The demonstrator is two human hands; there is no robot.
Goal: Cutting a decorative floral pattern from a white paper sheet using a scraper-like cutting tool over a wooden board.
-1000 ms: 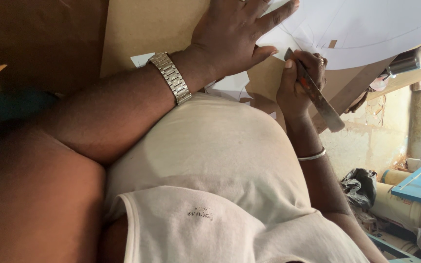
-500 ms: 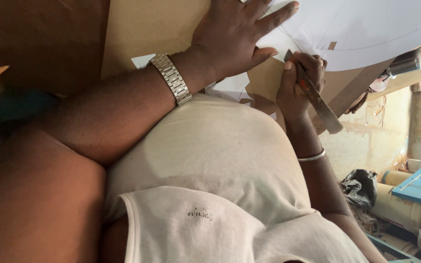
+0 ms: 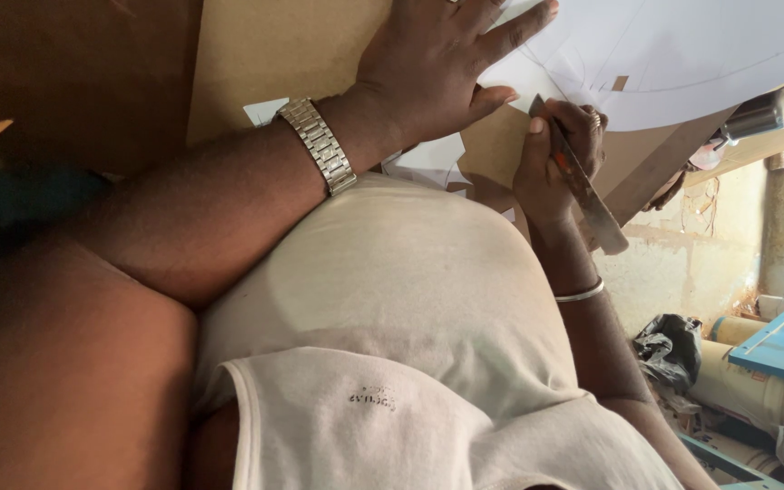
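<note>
Upper centre of frame: left hand [image 3: 437,68], steel-link wristwatch [image 3: 318,145] on its wrist, lies flat with fingers spread on the large white paper sheet [image 3: 682,54], apparently pinning it against the brown cardboard board [image 3: 283,45]. Just right, right hand [image 3: 555,159] has fingers clamped around a long flat metal blade [image 3: 583,186], tip at the paper's edge.

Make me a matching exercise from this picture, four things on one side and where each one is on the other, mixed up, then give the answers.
1. metal watch
2. thin bangle
3. white paper
4. flat blade

A. gripped in the right hand
B. pressed flat under the left hand
C. on the left wrist
D. on the right wrist

Pairs: 1-C, 2-D, 3-B, 4-A
</note>
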